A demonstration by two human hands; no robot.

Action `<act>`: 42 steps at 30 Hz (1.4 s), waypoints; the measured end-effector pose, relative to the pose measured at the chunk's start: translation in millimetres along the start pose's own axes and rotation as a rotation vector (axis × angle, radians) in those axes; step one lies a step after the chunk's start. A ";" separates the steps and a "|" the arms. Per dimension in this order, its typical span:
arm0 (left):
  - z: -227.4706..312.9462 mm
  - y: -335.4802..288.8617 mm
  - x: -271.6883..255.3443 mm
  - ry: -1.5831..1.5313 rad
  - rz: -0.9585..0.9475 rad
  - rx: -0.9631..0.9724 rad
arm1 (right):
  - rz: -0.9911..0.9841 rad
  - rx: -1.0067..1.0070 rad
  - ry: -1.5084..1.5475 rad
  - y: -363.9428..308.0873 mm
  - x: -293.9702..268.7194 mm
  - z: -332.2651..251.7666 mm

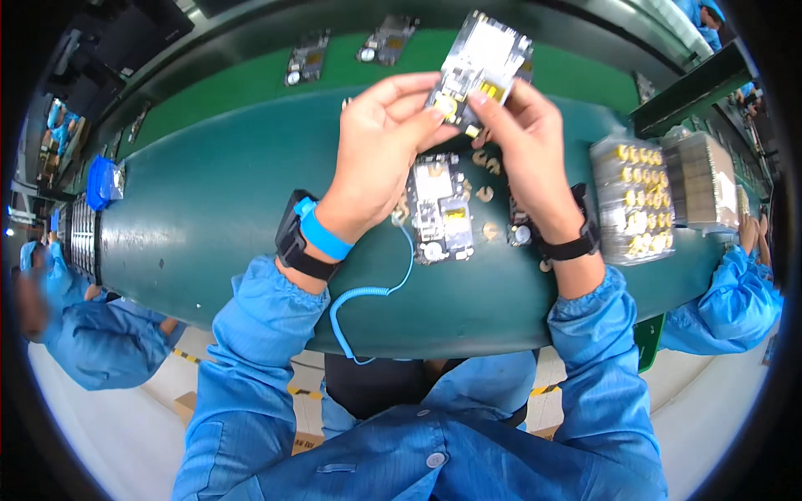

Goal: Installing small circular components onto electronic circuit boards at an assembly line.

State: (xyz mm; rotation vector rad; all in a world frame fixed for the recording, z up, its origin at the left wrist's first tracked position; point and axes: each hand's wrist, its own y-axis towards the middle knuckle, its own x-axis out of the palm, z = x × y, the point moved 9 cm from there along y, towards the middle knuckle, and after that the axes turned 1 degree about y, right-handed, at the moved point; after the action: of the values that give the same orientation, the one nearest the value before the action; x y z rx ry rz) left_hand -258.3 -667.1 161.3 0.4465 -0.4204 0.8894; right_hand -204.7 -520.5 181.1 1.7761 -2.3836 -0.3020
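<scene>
Raised above the far side of the green table, a circuit board (489, 50) is held tilted between both hands. My left hand (380, 138) grips its lower left edge with thumb and fingers. On the lower right, my right hand (530, 142) has its thumb pressed on the board's face beside a yellow patch. Below them a second circuit board (430, 221) lies on the table. Another board (520, 230) is partly hidden by my right wrist. Several small notched tan discs (484, 194) are scattered around the boards.
A clear tray of gold round parts (635, 200) stands at the right, beside a stack of trays (706, 179). Circuit boards (309, 58) lie on the green belt (242, 96) beyond. A coiled blue cord (363, 292) trails across the table near my left wrist. Co-workers sit on both sides.
</scene>
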 end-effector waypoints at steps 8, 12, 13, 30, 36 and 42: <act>-8.0 -3.6 1.4 0.042 0.000 -0.030 | -0.021 0.090 -0.015 -5.8 -1.6 8.2; -2.0 -4.0 2.9 0.040 -0.010 -0.018 | -0.022 0.005 0.020 -3.6 4.8 -4.8; -1.7 -3.9 1.4 0.042 -0.009 -0.019 | -0.018 -0.014 0.032 -3.1 7.4 -7.4; -9.0 -0.7 -22.2 0.212 0.175 0.031 | 0.088 -0.088 -0.090 20.9 -24.4 -10.2; -4.3 4.1 -44.9 0.260 0.297 0.164 | 0.205 0.084 -0.581 110.8 -80.3 9.9; -7.2 3.3 -55.6 0.269 0.339 0.144 | 0.287 -0.132 -1.426 143.9 -44.3 5.7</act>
State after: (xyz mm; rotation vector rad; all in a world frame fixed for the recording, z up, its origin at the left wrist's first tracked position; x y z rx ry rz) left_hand -291.0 -697.1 126.8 0.3862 -0.1865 1.2965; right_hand -326.8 -437.9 211.6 1.1696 -3.1279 -2.1853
